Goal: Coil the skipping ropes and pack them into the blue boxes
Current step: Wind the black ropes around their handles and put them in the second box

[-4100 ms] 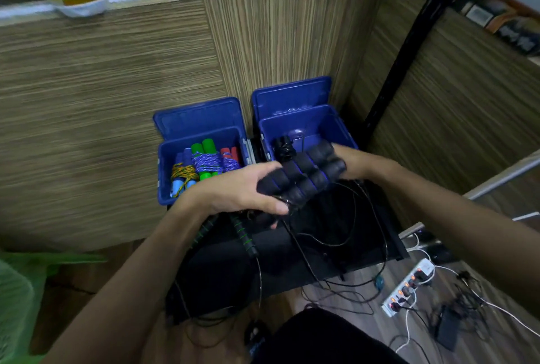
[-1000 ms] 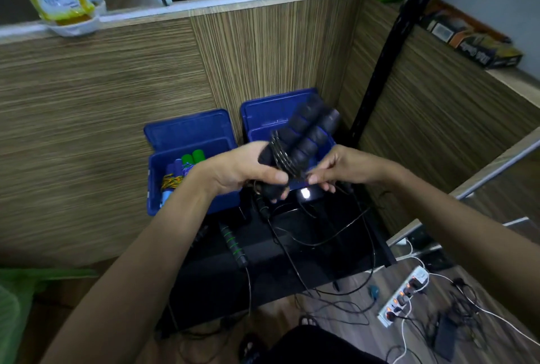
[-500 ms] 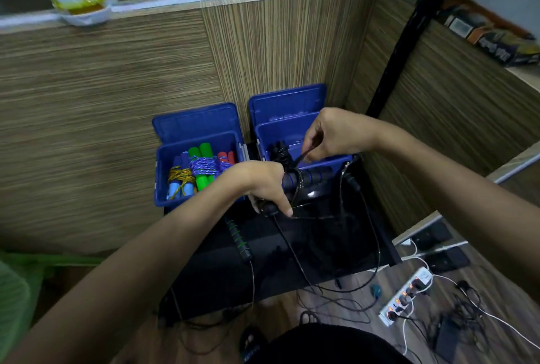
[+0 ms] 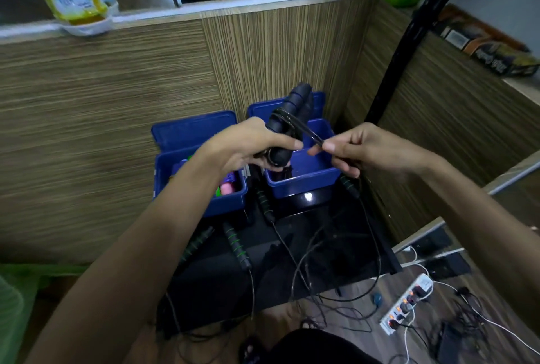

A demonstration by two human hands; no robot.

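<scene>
The black skipping rope (image 4: 287, 118) is held up over the right blue box (image 4: 304, 179), its two handles bunched together in the left hand (image 4: 248, 144), whose grip is clamped round them, while the right hand (image 4: 355, 148) pinches the cord loops wound about the handles. If that pinch slips or slackens, the wraps could spring loose and need winding again. The cord's tail seems to trail down among the loose ropes on the black table (image 4: 321, 249); a pull may snag them. The left blue box (image 4: 201, 185) is already partly filled.
</scene>
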